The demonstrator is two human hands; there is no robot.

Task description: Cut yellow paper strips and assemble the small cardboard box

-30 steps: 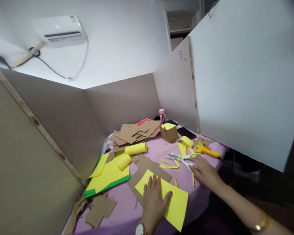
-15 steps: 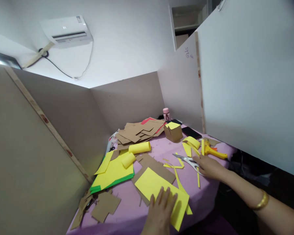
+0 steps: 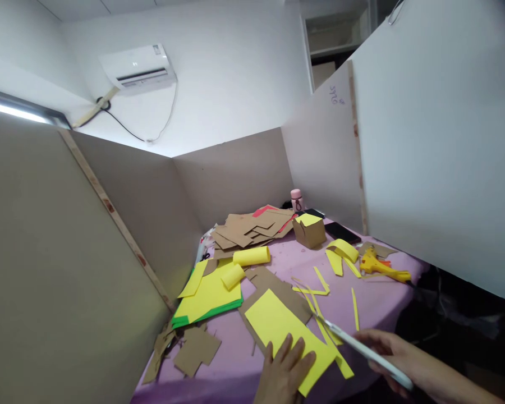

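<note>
My left hand (image 3: 284, 370) rests flat, fingers spread, on a yellow sheet (image 3: 273, 317) near the table's front edge. Under that sheet lies a piece of brown cardboard (image 3: 284, 292). In my right hand (image 3: 391, 356) are white-handled scissors (image 3: 364, 349), their tips pointing left over the yellow strips beside the sheet. Whether the blades are parted is hard to tell, as the scissors are seen edge-on. A cut yellow strip (image 3: 344, 366) touches the sheet's right side.
A yellow glue gun (image 3: 381, 266) lies at the right, near a curled yellow strip (image 3: 343, 248). Behind stand a cardboard box (image 3: 309, 233) and a pink bottle (image 3: 296, 199). Yellow rolls (image 3: 251, 256) and green sheets (image 3: 210, 310) lie left; cardboard pieces (image 3: 252, 224) are piled behind. Partitions (image 3: 235, 168) surround the table.
My right hand has picked the scissors up from the table near the glue gun and brought them toward me, beside the yellow sheet. My left hand stays on the sheet. The view has shifted slightly.
</note>
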